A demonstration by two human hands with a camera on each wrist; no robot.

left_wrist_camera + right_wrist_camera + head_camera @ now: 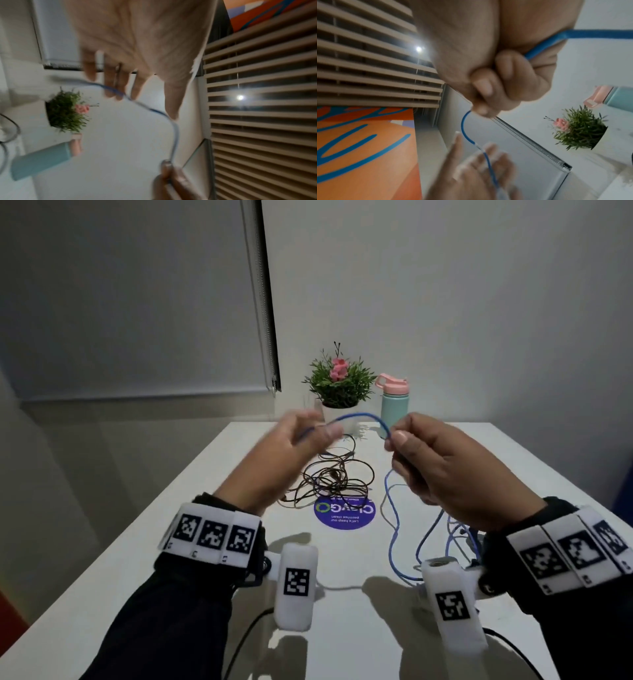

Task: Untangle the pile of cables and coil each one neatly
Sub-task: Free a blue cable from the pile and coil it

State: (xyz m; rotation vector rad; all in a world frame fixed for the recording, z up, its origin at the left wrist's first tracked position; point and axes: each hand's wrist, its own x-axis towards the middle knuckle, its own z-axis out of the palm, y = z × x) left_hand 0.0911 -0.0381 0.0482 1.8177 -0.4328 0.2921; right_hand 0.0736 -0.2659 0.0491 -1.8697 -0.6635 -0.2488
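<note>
dim indoor light | motion-blurred left hand (294, 436) | ceiling lamp glare (240, 97)

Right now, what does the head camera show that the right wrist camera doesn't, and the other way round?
Only the head view shows the tangled brown cable on the white table, the blue sticker and the wrist markers. Only the right wrist view shows, close up, the right hand's fingers curled round the blue cable, plus slatted blinds. Both show the left hand, right hand, potted plant and bottle.
</note>
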